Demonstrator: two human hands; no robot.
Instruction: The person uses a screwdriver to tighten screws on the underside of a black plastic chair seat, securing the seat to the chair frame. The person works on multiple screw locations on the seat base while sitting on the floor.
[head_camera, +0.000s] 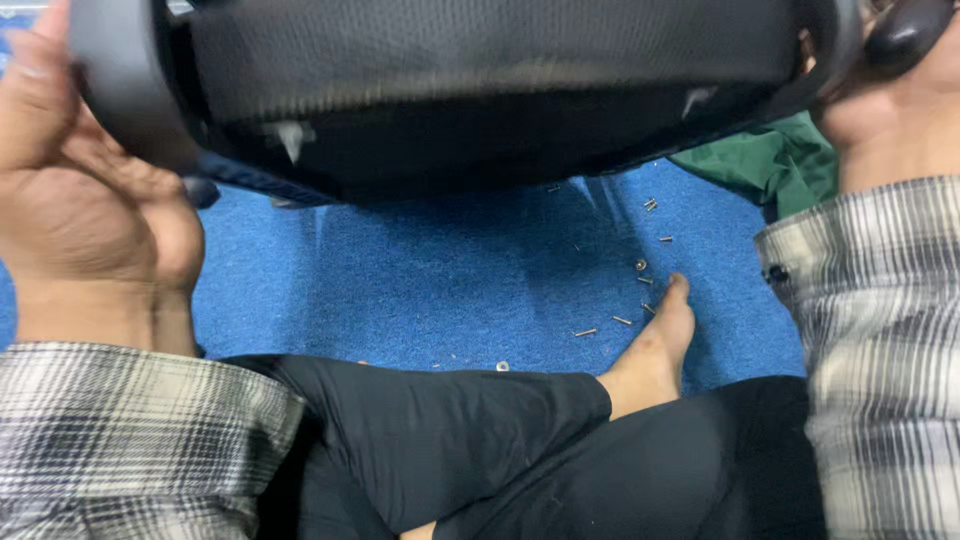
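A large black mesh chair part (480, 90) with a curved plastic frame fills the top of the head view, held above my lap. My left hand (75, 190) grips its left edge, fingers wrapped over the frame. My right hand (900, 100) holds the right edge near a rounded black knob (905, 35). Both sleeves are grey plaid. I sit cross-legged in black trousers (470, 440) with one bare foot (655, 350) resting on the blue carpet.
Several small screws (640, 290) and washers lie scattered on the blue carpet (450, 290) in front of my foot. A green cloth (770, 160) is bunched at the right, under the chair part.
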